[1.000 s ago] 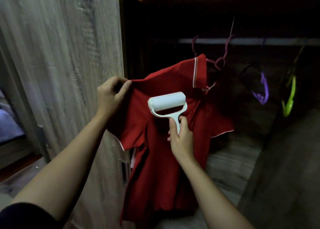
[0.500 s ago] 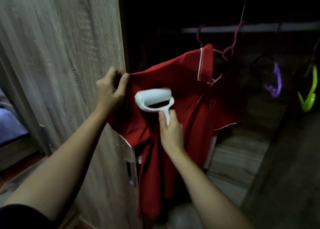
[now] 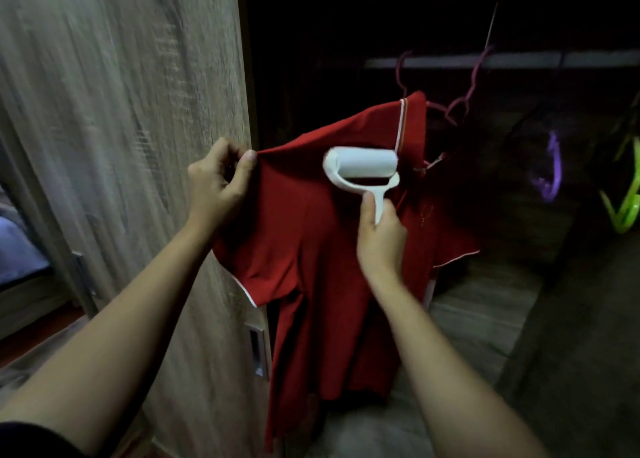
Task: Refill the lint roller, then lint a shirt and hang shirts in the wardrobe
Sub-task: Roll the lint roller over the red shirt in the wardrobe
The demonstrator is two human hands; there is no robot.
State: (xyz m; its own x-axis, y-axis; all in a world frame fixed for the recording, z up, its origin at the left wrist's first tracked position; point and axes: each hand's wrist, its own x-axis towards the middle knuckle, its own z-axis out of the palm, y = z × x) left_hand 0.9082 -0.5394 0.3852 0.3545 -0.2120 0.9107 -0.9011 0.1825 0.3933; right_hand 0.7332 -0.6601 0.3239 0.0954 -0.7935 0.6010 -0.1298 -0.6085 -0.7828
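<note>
Counts, head view: red shirt (image 3: 311,249) x1, at centre. Lint roller (image 3: 362,163) x1, just off centre toward 12 o'clock. Hands x2: left hand (image 3: 216,187) at 9 o'clock of the roller, right hand (image 3: 381,242) at 6 o'clock of it. Hangers, at least 3 by colour: pink hanger (image 3: 462,102) at 1 o'clock, purple hanger (image 3: 550,173) and green hanger (image 3: 627,211) at 3 o'clock; pink hooks too blurred to split further. Rail (image 3: 519,63) x1, 1 o'clock. Wardrobe door (image 3: 121,145) x1, 9 o'clock. Recessed handle (image 3: 256,352) x1, 7 o'clock.
</note>
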